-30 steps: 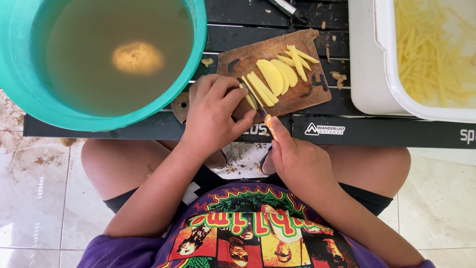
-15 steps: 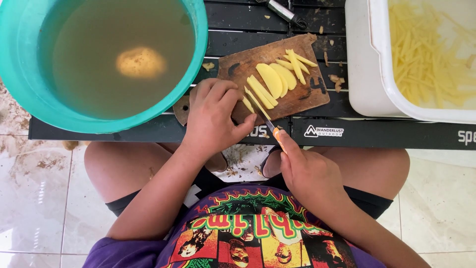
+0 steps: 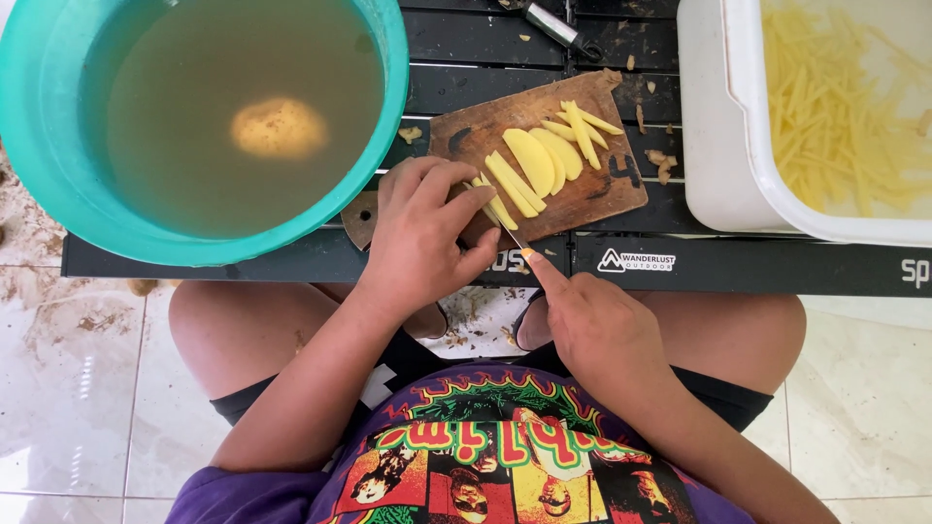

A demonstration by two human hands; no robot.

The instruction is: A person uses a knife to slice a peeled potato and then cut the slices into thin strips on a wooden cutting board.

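Yellow slabs of peeled potato (image 3: 532,163) lie fanned across a small brown wooden cutting board (image 3: 592,194), which sits on a black slatted metal table (image 3: 738,262) near the middle of the view. At the board's 1 o'clock end a few slices are already cut into thin sticks (image 3: 582,124).

At the board's 8 o'clock corner the left hand (image 3: 422,233) rests with its fingers curled down and closed over the end of the sliced potato, pinning it to the wood. The right hand (image 3: 592,325) comes in from 5 o'clock, below the table edge, closed around the handle of a thin-bladed knife (image 3: 512,236); its forefinger lies stretched along the back of the blade, and the blade's tip reaches the slices just beside the left fingertips. The handle itself is hidden inside the fist.

At 10 o'clock from the board stands a large round turquoise plastic basin (image 3: 58,194) of cloudy water with one whole pale potato (image 3: 280,128) sunk in it; the basin's rim is just beside the board's corner. At 3 o'clock, well apart from the hands, a white rectangular plastic tub (image 3: 718,146) holds a heap of cut potato sticks. A dark metal tool (image 3: 558,27), too small to tell its kind, lies at 12 o'clock on the table. Scraps of peel dot the slats.
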